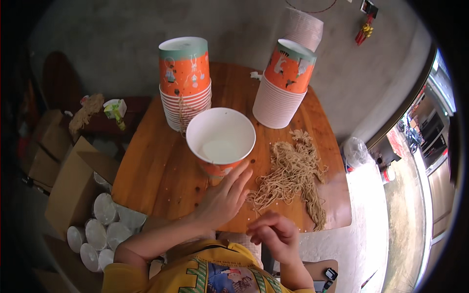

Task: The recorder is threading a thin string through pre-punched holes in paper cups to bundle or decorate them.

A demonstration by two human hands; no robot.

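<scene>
A single paper bucket [215, 141], white inside and orange outside, stands mouth up near the middle of the wooden table. The fingers of my left hand [220, 198] are stretched out along its lower near side; whether they touch it cannot be told. My right hand [276, 237] is raised by the table's near edge, fingers curled towards the thumb. Anything between those fingertips is too small to make out. To the right of the bucket lies a loose heap of beige string [293, 171], spreading close to both hands.
Behind the bucket are two upside-down bucket stacks, one left [185, 83] and one right [286, 83], with strands hanging at the left one. An open cardboard box [78, 180] at the left holds several round whitish containers [105, 210]. A grey wall [234, 34] rises behind the table [156, 171].
</scene>
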